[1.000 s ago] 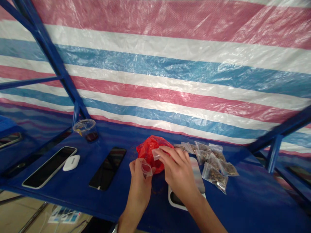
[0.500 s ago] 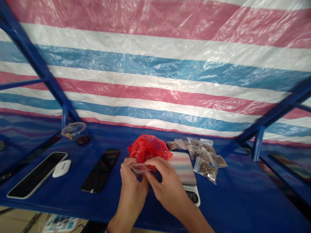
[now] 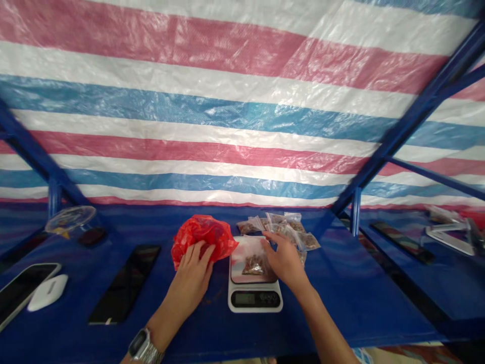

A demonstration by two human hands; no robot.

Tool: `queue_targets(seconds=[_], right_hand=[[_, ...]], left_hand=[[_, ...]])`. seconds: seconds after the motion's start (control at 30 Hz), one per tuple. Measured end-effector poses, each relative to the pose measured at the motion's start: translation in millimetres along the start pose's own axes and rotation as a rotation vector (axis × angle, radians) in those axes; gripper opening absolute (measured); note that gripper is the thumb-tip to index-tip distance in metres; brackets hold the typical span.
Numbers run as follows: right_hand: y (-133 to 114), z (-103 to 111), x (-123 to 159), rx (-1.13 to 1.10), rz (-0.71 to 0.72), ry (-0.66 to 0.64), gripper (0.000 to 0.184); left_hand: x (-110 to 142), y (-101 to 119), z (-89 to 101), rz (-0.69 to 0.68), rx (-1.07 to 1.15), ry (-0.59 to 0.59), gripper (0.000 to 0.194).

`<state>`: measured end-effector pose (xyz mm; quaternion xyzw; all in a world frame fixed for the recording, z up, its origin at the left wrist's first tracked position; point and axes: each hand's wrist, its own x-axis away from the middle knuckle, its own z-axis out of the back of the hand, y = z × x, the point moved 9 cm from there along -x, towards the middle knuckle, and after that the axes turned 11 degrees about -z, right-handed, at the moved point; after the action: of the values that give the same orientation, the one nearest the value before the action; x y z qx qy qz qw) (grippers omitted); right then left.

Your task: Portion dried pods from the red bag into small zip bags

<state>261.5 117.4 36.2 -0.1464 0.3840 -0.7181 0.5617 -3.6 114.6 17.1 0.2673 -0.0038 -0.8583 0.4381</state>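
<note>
So a small zip bag of brown pieces lies flat on the platform of a digital scale, near the middle. The scale's readout is too small to read. Right hand is just beside that bag at the platform's right edge, fingers spread wide and slightly curled. Nothing is clearly held; whether it touches the bag, I cannot tell. Behind the scale, a pile of zip bags with similar contents sits close against its back edge. Left hand lies open on a crumpled red plastic bag, left of the scale, wide and not pinching anything. A metal watch is on that wrist. Farther left on the blue table are a black phone, a white earbud case and a clear plastic cup. A striped tarp hangs behind.
</note>
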Motion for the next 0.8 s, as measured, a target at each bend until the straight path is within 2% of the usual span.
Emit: queue_targets(seconds=[0.07,0.17,0.3,0.43,0.5,0.63,0.8], right_hand=[[-1,7,-2,-0.001,0.019,0.073,0.036],[1,21,-5,-0.034,0.015,0.181,0.035],[6,33,-4,-0.069,0.009,0.247,0.033],[4,36,-1,-0.076,0.042,0.263,0.034],[-2,33,1,-0.064,0.082,0.237,0.033],[-14,24,4,-0.025,0.148,0.188,0.033],[-18,16,7,0.003,0.168,0.174,0.032]], left_hand=[[2,-10,-4.5,0.035,-0.035,0.067,0.04],[4,-8,0.6,0.075,-0.096,0.151,0.046],[-3,18,29.9,0.051,-0.217,0.244,0.056],[-28,52,62.1,-0.071,-0.214,0.326,0.042],[-38,58,69.8,-0.065,-0.093,0.37,0.036],[-37,51,65.1,0.037,0.159,0.476,0.028],[-22,51,51.5,0.009,0.236,0.485,0.02]])
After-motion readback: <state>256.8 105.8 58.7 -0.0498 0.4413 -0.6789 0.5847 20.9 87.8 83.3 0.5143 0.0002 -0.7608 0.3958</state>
